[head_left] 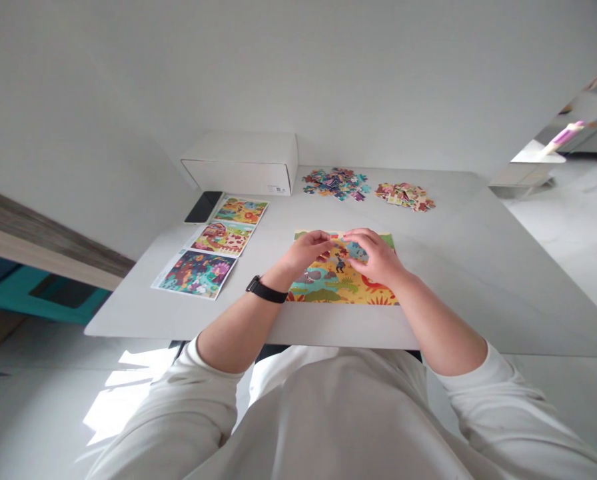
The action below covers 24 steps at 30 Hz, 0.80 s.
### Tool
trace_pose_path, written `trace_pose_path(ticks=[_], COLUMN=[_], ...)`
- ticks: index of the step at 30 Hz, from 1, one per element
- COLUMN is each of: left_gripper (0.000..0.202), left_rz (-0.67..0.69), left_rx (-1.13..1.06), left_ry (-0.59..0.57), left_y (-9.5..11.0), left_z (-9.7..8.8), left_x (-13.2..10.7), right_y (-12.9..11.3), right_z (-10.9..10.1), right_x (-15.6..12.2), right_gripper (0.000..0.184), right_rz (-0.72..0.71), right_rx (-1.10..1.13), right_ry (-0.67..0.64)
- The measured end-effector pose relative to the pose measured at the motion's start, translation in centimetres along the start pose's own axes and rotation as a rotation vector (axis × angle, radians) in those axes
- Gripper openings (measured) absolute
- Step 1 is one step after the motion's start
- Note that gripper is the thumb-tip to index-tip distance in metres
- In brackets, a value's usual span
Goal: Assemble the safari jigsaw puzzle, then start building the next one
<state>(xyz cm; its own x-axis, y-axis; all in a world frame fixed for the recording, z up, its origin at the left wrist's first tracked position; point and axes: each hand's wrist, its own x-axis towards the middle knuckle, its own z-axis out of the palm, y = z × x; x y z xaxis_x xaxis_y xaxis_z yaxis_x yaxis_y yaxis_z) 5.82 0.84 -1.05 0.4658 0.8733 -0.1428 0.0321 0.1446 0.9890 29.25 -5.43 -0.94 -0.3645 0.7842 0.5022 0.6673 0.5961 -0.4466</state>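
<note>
A colourful animal jigsaw puzzle [346,288] lies flat near the table's front edge, its pieces joined into a yellow, green and blue picture. Over its upper left part is my left hand [309,249], fingers bent and drawn together; whatever they grip is hidden. My right hand [376,256] rests over the upper right part, fingers curved, with thumb and forefinger apart. A small red and pale patch shows between the two hands' fingertips at the top edge; I cannot tell whether it is a loose piece. A black band [267,290] circles my left wrist.
Behind the puzzle lie a pile of blue and purple puzzle pieces [335,183] and a pile of pink and yellow pieces [406,197]. To the left are a sheet with three printed pictures [198,273], a dark phone [204,207] and a white box [238,175] against the wall.
</note>
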Motion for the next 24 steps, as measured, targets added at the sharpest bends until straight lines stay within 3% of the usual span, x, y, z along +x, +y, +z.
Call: trace_pose_path(ticks=[3,8,15,20,24], left_gripper=[0.024,0.023,0.023,0.019,0.022], left_rz=[0.030,0.152,0.234,0.297,0.373], left_rx=[0.047,0.122,0.226,0.577,0.910], left_ry=[0.017,0.141,0.182,0.184,0.115], left_y=[0.6,2.1,1.6,1.0,0.1], left_z=[-0.5,-1.9,-2.5,-2.5,-2.8], left_x=[-0.2,-0.7,-0.2,-0.3,-0.2], right_y=[-0.1,0.4,1.5,1.7,1.8], right_z=[-0.2,-0.3,0.7,1.3,1.7], right_x=[0.0,-0.1,-0.2,0.0,0.1], right_gripper=[0.042,0.042,0.037,0.032,0.030], right_rz=[-0.012,0.035,0.111,0.088,0.081], right_rx=[-0.007,-0.027,-0.064,-0.072,-0.103], right_ry=[0.026,0.043,-0.078,-0.154,-0.175])
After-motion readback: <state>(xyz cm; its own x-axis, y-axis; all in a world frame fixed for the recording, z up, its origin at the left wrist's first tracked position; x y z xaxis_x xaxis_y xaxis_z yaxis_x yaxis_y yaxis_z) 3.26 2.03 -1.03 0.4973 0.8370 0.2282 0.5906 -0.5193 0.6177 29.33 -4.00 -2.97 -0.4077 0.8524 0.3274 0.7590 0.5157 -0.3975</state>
